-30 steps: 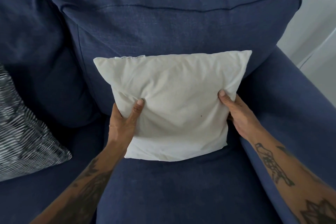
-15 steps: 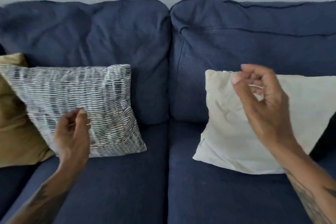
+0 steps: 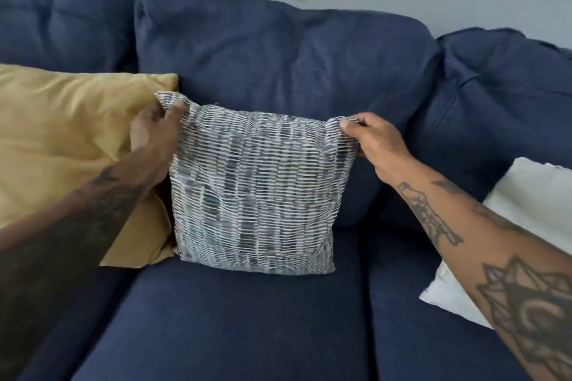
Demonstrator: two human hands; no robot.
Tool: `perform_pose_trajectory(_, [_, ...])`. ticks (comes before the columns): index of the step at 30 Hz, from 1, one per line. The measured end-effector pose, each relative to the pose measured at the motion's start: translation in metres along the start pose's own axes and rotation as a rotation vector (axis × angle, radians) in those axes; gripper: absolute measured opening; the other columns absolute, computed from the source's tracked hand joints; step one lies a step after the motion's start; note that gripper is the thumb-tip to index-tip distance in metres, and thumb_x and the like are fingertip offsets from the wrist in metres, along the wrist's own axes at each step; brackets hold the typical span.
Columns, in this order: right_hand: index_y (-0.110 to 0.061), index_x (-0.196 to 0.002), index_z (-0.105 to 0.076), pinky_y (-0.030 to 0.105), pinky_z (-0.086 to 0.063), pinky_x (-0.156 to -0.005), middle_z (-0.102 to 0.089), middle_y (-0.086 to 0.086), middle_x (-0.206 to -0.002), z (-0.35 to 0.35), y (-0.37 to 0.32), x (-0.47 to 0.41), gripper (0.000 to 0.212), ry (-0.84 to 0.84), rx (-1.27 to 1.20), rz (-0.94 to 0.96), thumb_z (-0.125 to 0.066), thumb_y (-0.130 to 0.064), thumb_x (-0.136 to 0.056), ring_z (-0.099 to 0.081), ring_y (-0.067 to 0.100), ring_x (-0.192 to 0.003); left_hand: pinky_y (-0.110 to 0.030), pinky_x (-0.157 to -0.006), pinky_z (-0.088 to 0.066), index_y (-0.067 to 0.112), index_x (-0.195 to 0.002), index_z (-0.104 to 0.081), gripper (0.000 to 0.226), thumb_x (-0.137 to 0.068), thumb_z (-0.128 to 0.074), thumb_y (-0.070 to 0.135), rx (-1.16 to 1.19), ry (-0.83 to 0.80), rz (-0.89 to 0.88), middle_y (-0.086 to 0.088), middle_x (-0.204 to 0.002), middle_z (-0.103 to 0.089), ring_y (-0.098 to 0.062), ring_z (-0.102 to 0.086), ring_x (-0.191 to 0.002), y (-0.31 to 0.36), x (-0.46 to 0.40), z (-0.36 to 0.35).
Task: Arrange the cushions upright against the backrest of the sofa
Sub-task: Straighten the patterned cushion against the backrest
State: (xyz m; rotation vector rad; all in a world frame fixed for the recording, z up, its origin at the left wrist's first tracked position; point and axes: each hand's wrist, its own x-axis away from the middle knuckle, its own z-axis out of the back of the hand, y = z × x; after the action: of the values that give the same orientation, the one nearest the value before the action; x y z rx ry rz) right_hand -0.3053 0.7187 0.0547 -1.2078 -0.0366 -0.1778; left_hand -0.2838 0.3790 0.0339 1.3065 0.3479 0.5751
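The left hand (image 3: 154,133) and right hand (image 3: 376,141) had left the white cushion (image 3: 532,210) and now pinched the striped cushion (image 3: 257,195) by its top corners, standing it against the backrest (image 3: 278,56).

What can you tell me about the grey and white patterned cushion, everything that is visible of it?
The patterned cushion is square, with a woven-looking cover of broken white lines on grey. It stands upright on the middle seat, its back toward the navy backrest. The left hand pinches its top left corner and the right hand its top right corner, so the top edge is stretched between them. Its left side meets the mustard cushion. Its bottom edge rests on the seat.
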Motion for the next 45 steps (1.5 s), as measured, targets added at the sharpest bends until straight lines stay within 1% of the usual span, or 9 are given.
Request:
perform_pose_trajectory(6, [-0.028,-0.081,-0.076,0.046,-0.059,-0.097,-0.081,0.006,-0.104,0.025,-0.014,-0.017,0.009,0.073,-0.001,0.119,-0.078,-0.031,-0.089,-0.075,0.031,-0.104,-0.015,-0.048,-0.049,0.017,-0.083,-0.072,0.029,-0.094,-0.076,0.044,0.041,0.015,0.076,0.007,-0.07,-0.07,0.007,-0.061,-0.045,-0.005,-0.033,0.008])
perform_pose_trajectory(10, [-0.028,-0.094,-0.075,0.035,-0.05,-0.087,-0.079,-0.011,-0.099,0.014,0.023,-0.001,0.011,-0.051,-0.192,-0.065,-0.074,-0.038,-0.092,-0.067,0.011,-0.094,-0.045,-0.1,-0.064,0.013,-0.119,-0.08,0.065,-0.074,-0.081,0.06,0.162,-0.015,0.092,-0.006,-0.112,-0.084,-0.025,-0.081,-0.108,-0.019,-0.023,0.012])
perform_pose_trajectory(15, [-0.026,-0.141,-0.056,0.04,-0.047,-0.112,-0.074,-0.009,-0.129,-0.022,0.083,0.044,0.077,-0.324,-0.312,-0.236,-0.09,-0.042,-0.074,-0.07,0.014,-0.118,-0.044,-0.108,-0.056,0.02,-0.126,-0.079,0.051,-0.095,-0.07,0.059,0.204,-0.268,0.206,0.004,-0.115,-0.086,-0.021,-0.079,-0.114,-0.053,0.02,0.011])
perform_pose_trajectory(18, [-0.037,-0.117,-0.058,0.018,-0.049,-0.097,-0.072,-0.021,-0.11,-0.038,0.087,0.055,0.056,-0.316,-0.259,-0.231,-0.092,-0.034,-0.072,-0.068,0.001,-0.106,-0.052,-0.116,-0.051,0.027,-0.148,-0.067,0.082,-0.082,-0.076,0.076,0.245,-0.333,0.222,0.003,-0.137,-0.079,-0.026,-0.074,-0.128,-0.077,0.04,0.009])
perform_pose_trajectory(26, [-0.025,-0.127,-0.071,0.019,-0.053,-0.092,-0.079,-0.009,-0.12,0.009,0.05,0.068,0.058,-0.079,-0.322,-0.076,-0.085,-0.036,-0.072,-0.075,0.006,-0.109,-0.034,-0.108,-0.055,0.035,-0.152,-0.06,0.065,-0.096,-0.069,0.064,0.266,-0.248,0.099,0.014,-0.14,-0.075,-0.009,-0.072,-0.126,-0.038,0.085,-0.009])
perform_pose_trajectory(29, [-0.021,-0.131,-0.071,0.03,-0.053,-0.101,-0.079,-0.005,-0.122,0.011,0.069,0.069,0.062,-0.036,-0.324,-0.149,-0.086,-0.036,-0.072,-0.075,0.011,-0.112,-0.038,-0.115,-0.051,0.031,-0.159,-0.053,0.082,-0.09,-0.07,0.072,0.208,-0.3,0.111,0.012,-0.148,-0.069,-0.013,-0.066,-0.134,-0.049,0.083,-0.022])
perform_pose_trajectory(35, [-0.015,-0.144,-0.06,0.04,-0.051,-0.109,-0.074,0.001,-0.131,-0.027,0.118,0.071,0.108,-0.044,-0.355,-0.315,-0.098,-0.058,-0.053,-0.071,0.019,-0.119,-0.039,-0.123,-0.043,0.02,-0.164,-0.045,0.097,-0.089,-0.065,0.078,0.099,-0.306,0.149,0.003,-0.158,-0.06,-0.02,-0.058,-0.144,-0.073,0.071,-0.028])
perform_pose_trajectory(39, [-0.021,-0.133,-0.069,0.035,-0.053,-0.103,-0.078,-0.005,-0.125,-0.026,0.118,0.064,0.072,-0.041,-0.329,-0.233,-0.092,-0.047,-0.069,-0.074,0.016,-0.115,-0.028,-0.113,-0.043,0.026,-0.162,-0.048,0.067,-0.104,-0.058,0.06,0.06,-0.274,0.067,0.01,-0.151,-0.063,-0.011,-0.06,-0.134,-0.076,0.069,-0.028])
perform_pose_trajectory(45, [-0.022,-0.125,-0.073,0.036,-0.055,-0.104,-0.08,-0.008,-0.118,-0.027,0.122,0.067,0.086,-0.033,-0.239,-0.277,-0.089,-0.066,-0.053,-0.075,0.016,-0.111,-0.022,-0.105,-0.042,0.02,-0.163,-0.045,0.063,-0.109,-0.054,0.051,-0.009,-0.264,0.067,0.008,-0.145,-0.061,-0.013,-0.057,-0.135,-0.08,0.07,-0.03])
